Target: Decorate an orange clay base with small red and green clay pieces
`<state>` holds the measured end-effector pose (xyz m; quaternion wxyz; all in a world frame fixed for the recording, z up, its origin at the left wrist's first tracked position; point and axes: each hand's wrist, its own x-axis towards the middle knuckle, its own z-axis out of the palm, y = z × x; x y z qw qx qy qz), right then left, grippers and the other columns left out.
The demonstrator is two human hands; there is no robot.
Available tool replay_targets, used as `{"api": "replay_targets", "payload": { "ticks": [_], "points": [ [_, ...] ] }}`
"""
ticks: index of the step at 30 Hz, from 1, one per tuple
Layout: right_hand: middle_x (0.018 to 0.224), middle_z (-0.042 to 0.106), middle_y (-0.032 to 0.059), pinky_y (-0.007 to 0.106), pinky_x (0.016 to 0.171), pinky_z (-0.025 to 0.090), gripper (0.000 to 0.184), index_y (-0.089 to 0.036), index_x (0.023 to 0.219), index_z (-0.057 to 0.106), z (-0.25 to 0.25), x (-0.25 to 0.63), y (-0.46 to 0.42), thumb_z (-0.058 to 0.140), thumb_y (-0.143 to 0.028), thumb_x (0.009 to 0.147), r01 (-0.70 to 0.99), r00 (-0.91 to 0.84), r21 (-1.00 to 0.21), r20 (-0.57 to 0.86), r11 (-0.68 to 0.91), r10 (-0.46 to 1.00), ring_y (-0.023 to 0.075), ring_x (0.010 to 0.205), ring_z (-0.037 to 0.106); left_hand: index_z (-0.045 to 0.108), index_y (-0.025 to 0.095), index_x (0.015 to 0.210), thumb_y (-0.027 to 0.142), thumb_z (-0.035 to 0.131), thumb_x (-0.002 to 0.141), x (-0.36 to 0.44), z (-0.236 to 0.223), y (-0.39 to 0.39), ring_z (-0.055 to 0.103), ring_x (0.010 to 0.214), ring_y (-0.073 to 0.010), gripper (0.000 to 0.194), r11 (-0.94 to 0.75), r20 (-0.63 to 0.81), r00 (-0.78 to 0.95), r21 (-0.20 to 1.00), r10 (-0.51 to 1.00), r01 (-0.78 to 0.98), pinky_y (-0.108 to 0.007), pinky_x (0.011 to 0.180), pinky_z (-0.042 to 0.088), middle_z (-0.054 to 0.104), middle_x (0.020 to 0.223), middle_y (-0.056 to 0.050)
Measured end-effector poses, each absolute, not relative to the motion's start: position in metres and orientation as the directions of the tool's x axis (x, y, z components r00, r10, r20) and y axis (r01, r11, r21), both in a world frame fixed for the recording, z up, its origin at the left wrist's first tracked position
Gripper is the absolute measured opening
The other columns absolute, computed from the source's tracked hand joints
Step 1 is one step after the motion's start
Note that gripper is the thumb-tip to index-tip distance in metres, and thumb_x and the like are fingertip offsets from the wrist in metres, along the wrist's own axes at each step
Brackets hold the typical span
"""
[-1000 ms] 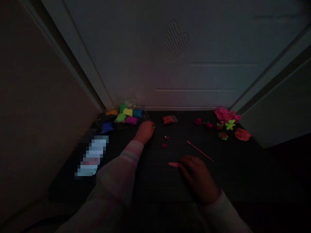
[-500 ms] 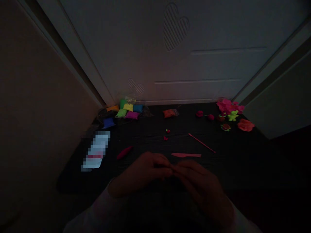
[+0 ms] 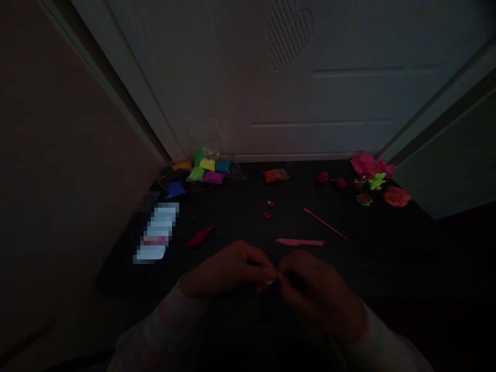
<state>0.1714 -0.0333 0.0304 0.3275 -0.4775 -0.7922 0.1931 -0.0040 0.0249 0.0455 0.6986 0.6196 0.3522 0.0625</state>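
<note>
The scene is very dark. My left hand (image 3: 228, 268) and my right hand (image 3: 313, 289) meet low in the middle over a black mat (image 3: 387, 258), fingertips pinched together on a tiny green bit of clay (image 3: 270, 282). Just beyond them lie a flat pink clay knife (image 3: 300, 242), a thin pink stick (image 3: 324, 223) and a dark pink clay roll (image 3: 200, 236). Two small red and green clay bits (image 3: 269, 208) sit farther back.
Several coloured clay packets (image 3: 201, 171) are piled at the back left, an orange packet (image 3: 274, 175) at the back middle. Pink, green and red clay figures (image 3: 374, 178) stand at the back right. A white paper (image 3: 157, 237) lies left. A pale door (image 3: 310, 77) rises behind.
My left hand came back from the packets at the back, uncovering the pink roll. My right hand left the knife. Both hands now pinch together in front of me.
</note>
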Motion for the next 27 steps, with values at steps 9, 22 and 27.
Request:
{"api": "replay_targets", "payload": {
  "ticks": [9,22,27],
  "points": [
    [0.076,0.064,0.0023,0.029,0.068,0.049,0.007,-0.021,0.07,0.056,0.021,0.185,-0.027,0.058,-0.027,0.074,0.259,0.027,-0.954,0.16,0.147,0.987,0.0161,0.077,0.062,0.065,0.019,0.077,0.031,0.063,0.067,-0.02,0.04,0.044,0.056,0.066,-0.0115,0.016,0.095,-0.344,0.53,0.892,0.775,0.441,-0.022,0.061,0.042,0.063,0.072,0.003],
    [0.071,0.069,-0.0005,0.027,0.065,0.051,0.015,-0.022,0.092,0.06,0.005,0.175,-0.017,0.054,-0.027,0.08,0.428,-0.119,-0.891,0.111,0.151,0.987,0.0142,0.071,0.065,0.062,0.019,0.094,0.032,0.053,0.078,-0.026,0.021,0.064,0.06,0.078,-0.014,0.022,-0.349,0.024,0.428,0.621,0.903,0.702,-0.026,0.07,0.048,0.064,0.088,-0.002],
    [0.069,0.067,0.0001,0.026,0.06,0.051,0.009,-0.02,0.071,0.062,-0.012,0.167,-0.015,0.057,-0.025,0.077,0.607,-0.228,-0.74,0.188,0.29,0.956,0.0141,0.063,0.063,0.064,0.014,0.09,0.02,0.047,0.081,-0.028,0.004,0.085,0.055,0.092,-0.0229,0.02,-0.431,0.116,0.423,0.416,0.899,0.801,-0.04,0.084,0.042,0.064,0.093,-0.01]
  ]
}}
